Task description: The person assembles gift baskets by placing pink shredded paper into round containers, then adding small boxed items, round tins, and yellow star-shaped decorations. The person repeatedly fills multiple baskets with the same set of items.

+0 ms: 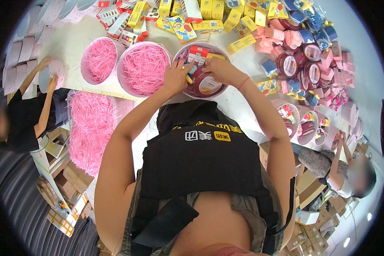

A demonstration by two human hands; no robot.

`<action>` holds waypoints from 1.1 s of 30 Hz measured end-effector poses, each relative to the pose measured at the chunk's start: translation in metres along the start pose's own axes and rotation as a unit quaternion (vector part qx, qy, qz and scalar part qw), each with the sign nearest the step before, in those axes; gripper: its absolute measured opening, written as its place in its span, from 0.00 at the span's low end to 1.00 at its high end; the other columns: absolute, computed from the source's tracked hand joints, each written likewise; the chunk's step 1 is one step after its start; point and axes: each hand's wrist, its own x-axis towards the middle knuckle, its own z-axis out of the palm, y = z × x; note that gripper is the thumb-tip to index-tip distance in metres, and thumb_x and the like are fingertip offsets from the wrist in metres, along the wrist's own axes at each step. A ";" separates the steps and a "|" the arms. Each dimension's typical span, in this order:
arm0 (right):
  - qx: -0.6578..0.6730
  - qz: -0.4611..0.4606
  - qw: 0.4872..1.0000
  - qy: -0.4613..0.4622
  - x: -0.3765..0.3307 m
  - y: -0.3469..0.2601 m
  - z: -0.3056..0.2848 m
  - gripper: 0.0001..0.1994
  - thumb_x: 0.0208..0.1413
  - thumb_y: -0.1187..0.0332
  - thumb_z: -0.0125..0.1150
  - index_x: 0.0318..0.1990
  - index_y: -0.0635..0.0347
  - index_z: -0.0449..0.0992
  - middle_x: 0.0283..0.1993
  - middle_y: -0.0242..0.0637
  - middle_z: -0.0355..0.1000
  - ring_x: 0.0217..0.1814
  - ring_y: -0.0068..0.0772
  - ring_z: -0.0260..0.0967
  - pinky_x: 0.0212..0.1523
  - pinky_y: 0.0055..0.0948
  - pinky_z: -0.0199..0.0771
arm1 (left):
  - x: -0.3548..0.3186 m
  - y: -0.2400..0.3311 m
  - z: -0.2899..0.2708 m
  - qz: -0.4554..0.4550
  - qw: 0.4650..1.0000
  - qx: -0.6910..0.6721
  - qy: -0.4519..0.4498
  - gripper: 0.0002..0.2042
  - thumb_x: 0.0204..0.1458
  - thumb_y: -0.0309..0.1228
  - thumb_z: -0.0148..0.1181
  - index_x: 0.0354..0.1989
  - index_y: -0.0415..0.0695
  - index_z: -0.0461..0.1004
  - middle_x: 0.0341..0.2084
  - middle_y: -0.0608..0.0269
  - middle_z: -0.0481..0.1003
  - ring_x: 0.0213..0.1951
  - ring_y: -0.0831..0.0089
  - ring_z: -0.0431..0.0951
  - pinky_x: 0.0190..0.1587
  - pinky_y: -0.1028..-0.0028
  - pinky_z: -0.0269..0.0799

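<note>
In front of me stands a round gift bucket (226, 53) with pink shredded paper in it. A red and white box (198, 54), part of a yellow box (216, 56) and a dark red round tub (207, 86) with a pale label lie inside. My left hand (176, 78) reaches over the left rim, fingers closed against a small blue item with yellow parts (190, 71). From the right, my right hand (221, 71) reaches in above the tub, fingers curled; what they grip, if anything, is hidden. Two buckets of pink shredded paper (144, 68) (99, 61) stand to the left.
Yellow boxes (209, 26) and red-white boxes are heaped behind. Dark red tubs (287, 65), pink packages and blue items crowd the right, near several filled buckets (306, 123). A bin of pink shredded paper (91, 128) sits left. Two people work at either side.
</note>
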 end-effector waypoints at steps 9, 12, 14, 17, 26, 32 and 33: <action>-0.110 0.055 0.992 -0.002 -0.006 -0.017 0.018 0.08 0.50 0.74 0.58 0.38 0.59 0.80 0.44 0.42 0.73 0.47 0.42 0.74 0.46 0.37 0.76 | -0.004 -0.002 0.005 0.011 0.998 -0.004 0.069 0.35 0.38 0.26 0.64 0.62 0.57 0.69 0.57 0.59 0.66 0.59 0.56 0.65 0.57 0.48 0.61; -0.092 0.024 0.994 0.051 0.001 -0.015 0.029 0.07 0.46 0.75 0.59 0.33 0.60 0.81 0.44 0.42 0.73 0.48 0.44 0.75 0.45 0.40 0.78 | -0.007 -0.008 0.003 0.040 0.999 -0.019 0.031 0.35 0.38 0.26 0.63 0.62 0.58 0.69 0.57 0.60 0.67 0.61 0.57 0.64 0.58 0.46 0.58; -0.060 0.036 0.996 0.052 0.002 -0.009 0.037 0.08 0.48 0.74 0.58 0.35 0.58 0.81 0.45 0.41 0.73 0.48 0.43 0.74 0.45 0.40 0.78 | -0.009 -0.008 0.001 0.051 0.998 -0.019 -0.009 0.35 0.39 0.27 0.64 0.63 0.59 0.68 0.57 0.60 0.66 0.61 0.58 0.64 0.59 0.44 0.56; -0.055 0.040 0.996 0.052 0.015 0.000 0.058 0.10 0.52 0.70 0.59 0.41 0.58 0.81 0.45 0.40 0.74 0.49 0.43 0.73 0.46 0.39 0.76 | -0.004 -0.004 -0.002 0.052 0.998 0.011 -0.042 0.36 0.40 0.28 0.64 0.64 0.60 0.66 0.58 0.62 0.66 0.63 0.58 0.63 0.61 0.39 0.52; 0.239 0.295 0.809 0.448 -0.094 -0.009 0.058 0.13 0.59 0.61 0.63 0.44 0.58 0.81 0.41 0.43 0.77 0.39 0.34 0.76 0.40 0.30 0.76 | 0.012 0.028 -0.038 0.105 0.988 -0.104 0.052 0.44 0.42 0.48 0.68 0.70 0.54 0.57 0.68 0.52 0.55 0.70 0.48 0.51 0.70 0.41 0.35; 0.608 0.428 0.427 0.514 -0.182 -0.023 0.177 0.33 0.59 0.44 0.59 0.59 0.66 0.67 0.56 0.50 0.70 0.51 0.42 0.73 0.49 0.39 0.75 | 0.038 0.022 0.004 0.193 0.973 -0.099 0.080 0.41 0.46 0.56 0.65 0.64 0.42 0.64 0.65 0.44 0.61 0.66 0.44 0.58 0.66 0.46 0.49; 0.654 0.423 0.294 0.554 -0.199 -0.037 0.186 0.42 0.58 0.40 0.58 0.66 0.67 0.58 0.61 0.52 0.66 0.55 0.47 0.71 0.53 0.43 0.74 | 0.034 0.017 -0.002 0.167 0.972 -0.130 0.101 0.37 0.48 0.50 0.67 0.62 0.40 0.65 0.61 0.44 0.64 0.62 0.44 0.62 0.65 0.47 0.51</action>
